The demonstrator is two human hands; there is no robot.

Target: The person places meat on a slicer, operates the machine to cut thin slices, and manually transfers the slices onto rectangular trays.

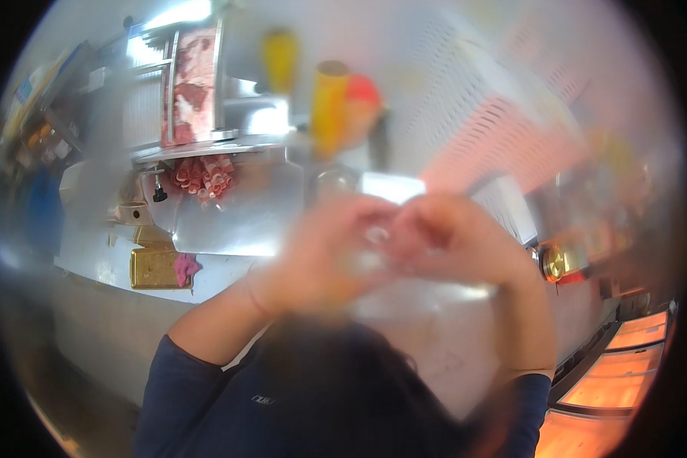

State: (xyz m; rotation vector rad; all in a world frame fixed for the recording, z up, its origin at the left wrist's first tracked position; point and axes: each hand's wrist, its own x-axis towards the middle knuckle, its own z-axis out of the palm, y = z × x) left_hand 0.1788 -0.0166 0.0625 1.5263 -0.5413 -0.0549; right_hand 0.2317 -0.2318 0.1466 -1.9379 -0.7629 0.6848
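Observation:
Both of my hands are raised close to the camera and blurred. My left hand [455,237] and my right hand [332,246] meet at the fingertips, with the fingers curled. Whether anything small sits between them cannot be told. Behind and to the left stands a metal meat slicer [223,150] with a slab of marbled raw meat [194,86] upright in it. Rolled meat slices [203,174] lie in a heap below the slicer's edge, on a shiny metal tray [235,220].
A gold-coloured tray [151,269] with a pink cloth [185,269] lies near the counter's front edge at left. Yellow bottles [329,109] stand at the back, blurred. White perforated baskets or panels [464,114] are behind, right. Orange-lit panels [612,378] show at lower right.

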